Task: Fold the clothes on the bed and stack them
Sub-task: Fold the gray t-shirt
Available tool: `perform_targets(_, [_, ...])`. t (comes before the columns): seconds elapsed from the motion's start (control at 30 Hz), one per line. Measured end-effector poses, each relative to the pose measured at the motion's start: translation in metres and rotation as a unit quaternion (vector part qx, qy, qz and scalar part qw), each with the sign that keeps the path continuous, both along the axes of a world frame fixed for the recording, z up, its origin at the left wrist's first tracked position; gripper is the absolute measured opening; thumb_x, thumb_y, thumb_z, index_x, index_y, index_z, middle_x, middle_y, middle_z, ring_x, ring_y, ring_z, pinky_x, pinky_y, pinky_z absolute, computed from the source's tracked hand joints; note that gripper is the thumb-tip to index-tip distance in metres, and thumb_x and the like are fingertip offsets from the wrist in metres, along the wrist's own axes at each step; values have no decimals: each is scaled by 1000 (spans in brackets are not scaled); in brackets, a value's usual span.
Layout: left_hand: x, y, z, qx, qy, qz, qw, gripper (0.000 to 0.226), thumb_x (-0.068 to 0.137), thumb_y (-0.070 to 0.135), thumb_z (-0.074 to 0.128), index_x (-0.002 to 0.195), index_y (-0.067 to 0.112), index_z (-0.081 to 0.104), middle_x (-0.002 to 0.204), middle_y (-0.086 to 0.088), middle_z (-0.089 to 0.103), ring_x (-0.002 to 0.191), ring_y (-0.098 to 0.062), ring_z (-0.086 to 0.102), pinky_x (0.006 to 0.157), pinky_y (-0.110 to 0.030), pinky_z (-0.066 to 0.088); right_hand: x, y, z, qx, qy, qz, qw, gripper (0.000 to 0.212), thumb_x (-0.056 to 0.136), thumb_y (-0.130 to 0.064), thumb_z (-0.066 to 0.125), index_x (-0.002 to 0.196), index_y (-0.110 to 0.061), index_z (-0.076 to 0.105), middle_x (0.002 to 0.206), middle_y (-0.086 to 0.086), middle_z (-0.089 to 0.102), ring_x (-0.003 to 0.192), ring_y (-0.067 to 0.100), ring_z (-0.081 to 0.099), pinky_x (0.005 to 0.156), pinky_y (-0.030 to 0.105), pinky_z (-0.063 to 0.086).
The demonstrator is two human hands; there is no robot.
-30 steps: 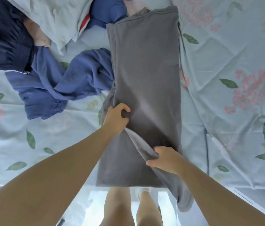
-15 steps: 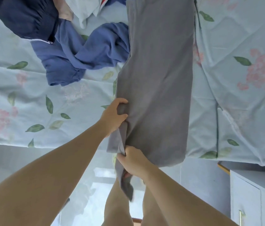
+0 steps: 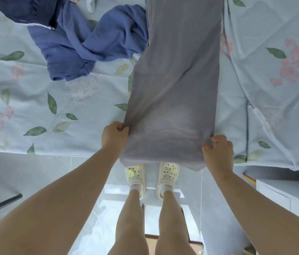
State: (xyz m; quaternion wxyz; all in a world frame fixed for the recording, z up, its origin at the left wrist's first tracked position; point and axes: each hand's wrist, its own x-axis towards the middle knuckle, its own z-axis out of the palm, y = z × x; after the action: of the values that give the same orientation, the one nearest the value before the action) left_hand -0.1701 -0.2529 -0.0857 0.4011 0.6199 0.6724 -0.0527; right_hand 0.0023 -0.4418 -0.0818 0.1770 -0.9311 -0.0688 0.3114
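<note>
Your left hand (image 3: 114, 136) and right hand (image 3: 216, 150) each pinch a near corner of the long grey garment (image 3: 178, 85), stretched up the frame's centre over the floral bedsheet (image 3: 34, 100); a crumpled blue garment (image 3: 82, 45) lies upper left

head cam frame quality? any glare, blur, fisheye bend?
Head view: soft even light, faint shadows; bright glare on the glossy floor between the legs; fisheye stretches the forearms toward the bottom corners; grey garment, left hand and right hand look sharp, no motion blur.
</note>
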Motion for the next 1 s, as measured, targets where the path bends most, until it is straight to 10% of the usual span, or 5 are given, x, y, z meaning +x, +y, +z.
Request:
perform_targets(0.13, [9, -2, 1, -59, -30, 0, 998, 25, 87, 37, 61, 100, 19, 50, 114, -2, 37, 100, -26, 49, 93, -38, 45, 5, 5, -4, 42, 44, -92, 994, 45, 84, -20, 64, 123, -10, 45, 113, 7, 47, 100, 27, 46, 85, 34, 38])
perform_targets(0.23, [14, 1, 5, -122, -129, 5, 984, 26, 88, 32, 63, 106, 20, 51, 116, -3, 55, 103, -24, 56, 93, -38, 48, 8, 4, -6, 78, 96, -88, 988, 13, 89, -18, 59, 87, -8, 51, 78, 1, 49, 79, 23, 46, 70, 32, 37])
perform_targets(0.37, [11, -5, 9, -134, -104, -23, 985, 24, 88, 33, 64, 101, 14, 57, 99, -2, 63, 96, -23, 58, 87, -35, 49, 15, -19, -4, 144, 142, -187, 961, 32, 93, -15, 52, 65, -12, 37, 68, 2, 35, 63, 17, 30, 56, 27, 25])
perform_targets(0.77, [1, -46, 13, -112, -128, 60, 984, 14, 87, 15, 65, 99, 13, 59, 97, -6, 66, 89, -23, 58, 78, -31, 48, 11, -55, -9, 137, 203, -173, 954, 22, 95, -19, 54, 96, 2, 60, 89, 10, 57, 83, 24, 50, 75, 33, 39])
perform_targets(1.0, [-9, -44, 45, -318, -196, -2, 928, 32, 85, 5, 66, 115, 15, 58, 110, -1, 69, 103, -17, 64, 85, -26, 50, 17, -60, 11, 134, 348, -129, 919, 28, 86, -17, 67, 112, -8, 63, 106, 9, 69, 99, 27, 64, 93, 40, 47])
